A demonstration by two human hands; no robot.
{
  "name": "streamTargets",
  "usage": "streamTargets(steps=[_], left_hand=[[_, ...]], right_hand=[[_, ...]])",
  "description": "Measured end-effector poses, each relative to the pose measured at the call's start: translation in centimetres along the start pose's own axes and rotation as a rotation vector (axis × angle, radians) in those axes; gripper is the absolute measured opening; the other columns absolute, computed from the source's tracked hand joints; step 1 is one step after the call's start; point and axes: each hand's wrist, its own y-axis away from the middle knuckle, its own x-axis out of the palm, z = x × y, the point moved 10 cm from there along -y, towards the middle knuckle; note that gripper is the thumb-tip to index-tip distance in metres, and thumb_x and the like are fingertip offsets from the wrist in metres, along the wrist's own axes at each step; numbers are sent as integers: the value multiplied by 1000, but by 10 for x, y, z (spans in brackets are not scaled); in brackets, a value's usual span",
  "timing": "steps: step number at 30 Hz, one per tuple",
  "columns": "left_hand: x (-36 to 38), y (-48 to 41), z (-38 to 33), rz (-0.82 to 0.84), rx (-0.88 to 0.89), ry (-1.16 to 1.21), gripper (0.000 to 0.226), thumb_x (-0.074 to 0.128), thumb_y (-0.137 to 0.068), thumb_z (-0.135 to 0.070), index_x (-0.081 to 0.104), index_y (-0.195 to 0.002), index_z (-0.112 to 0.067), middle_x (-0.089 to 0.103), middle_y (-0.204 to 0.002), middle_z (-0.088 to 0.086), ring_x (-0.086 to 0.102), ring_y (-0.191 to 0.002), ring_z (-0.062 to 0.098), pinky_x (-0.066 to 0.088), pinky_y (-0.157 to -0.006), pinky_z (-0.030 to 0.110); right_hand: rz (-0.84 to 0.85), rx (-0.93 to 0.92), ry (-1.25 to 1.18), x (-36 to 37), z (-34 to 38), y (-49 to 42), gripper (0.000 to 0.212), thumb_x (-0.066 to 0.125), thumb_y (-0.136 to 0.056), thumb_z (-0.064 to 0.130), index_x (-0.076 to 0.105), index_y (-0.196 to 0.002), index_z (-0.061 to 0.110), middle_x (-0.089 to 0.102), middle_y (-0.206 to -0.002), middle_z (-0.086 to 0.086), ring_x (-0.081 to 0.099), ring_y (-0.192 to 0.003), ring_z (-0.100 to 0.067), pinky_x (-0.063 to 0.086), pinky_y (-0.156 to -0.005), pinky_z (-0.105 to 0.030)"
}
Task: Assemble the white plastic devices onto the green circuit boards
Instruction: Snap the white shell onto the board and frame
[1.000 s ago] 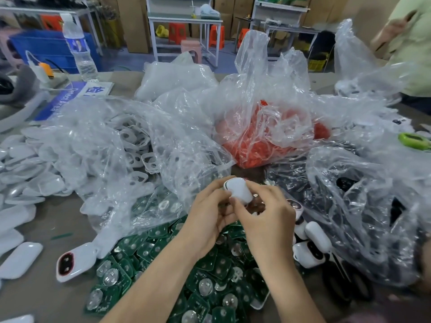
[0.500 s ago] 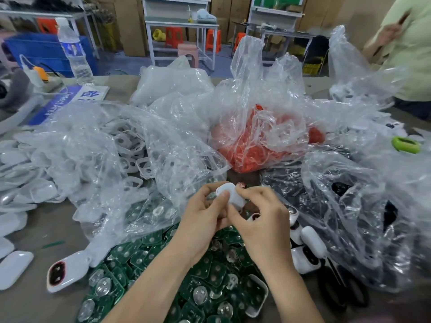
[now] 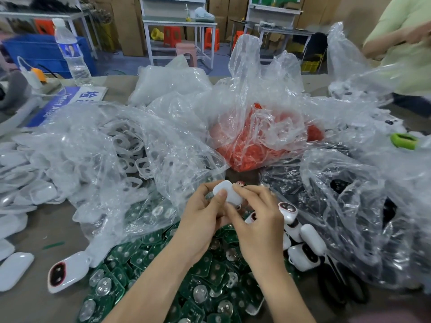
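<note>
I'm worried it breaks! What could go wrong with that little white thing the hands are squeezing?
It could slip: the left hand and right hand pinch the white plastic device with fingertips only, above the heaped green circuit boards, where it might get lost. The loose clear bag beside the hands might also snag.

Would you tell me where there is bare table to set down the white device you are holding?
For the white device, bare table lies front left, bordered by the white shells, the clear bag and the green circuit boards; a strip runs below the red-faced device. Centre and right, boards and bags crowd it.
</note>
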Motion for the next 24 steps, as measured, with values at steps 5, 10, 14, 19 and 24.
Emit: streamTargets(steps=[5, 10, 14, 19, 24], left_hand=[[-1, 0, 1, -13, 7, -57, 15, 48, -100, -14, 58, -110, -10, 69, -69, -6, 61, -56, 1, 49, -54, 14], [-1, 0, 1, -19, 16, -78, 16, 50, -98, -19, 59, -111, -12, 72, -75, -1, 64, -65, 5, 53, -60, 17], [-2, 1, 1, -34, 30, -103, 15, 50, -99, -16, 59, -111, -14, 72, -76, 0, 64, -67, 7, 52, -61, 17], [-8, 0, 0, -61, 41, -129, 15, 48, -101, -15, 58, -111, -16, 73, -86, 6, 69, -78, 14, 55, -66, 21], [-10, -2, -4, -79, 85, -170, 15, 47, -101, -15, 58, -111, -16, 72, -105, 11, 70, -94, 21, 57, -78, 28]], right_hand=[[-103, -84, 105, -6, 9, 6, 32, 81, -73, 11, 72, -104, 4, 66, -99, -4, 63, -91, -23, 46, -81, -23], [-157, -70, 47, -12, 7, 5, 28, 75, -74, 18, 74, -98, 4, 67, -97, -4, 65, -87, -18, 48, -79, -21], [-122, -55, 23, -8, 1, 6, 29, 83, -72, 8, 73, -100, 5, 66, -99, -2, 61, -91, -10, 44, -83, -10], [-9, -6, -106, 1, -8, 1, 27, 82, -74, 12, 74, -99, 13, 62, -100, 12, 56, -96, 3, 39, -86, -4], [103, 421, -567, 12, -46, 2, 20, 73, -83, 17, 73, -98, 30, 72, -95, 13, 67, -91, -4, 52, -77, -16]])
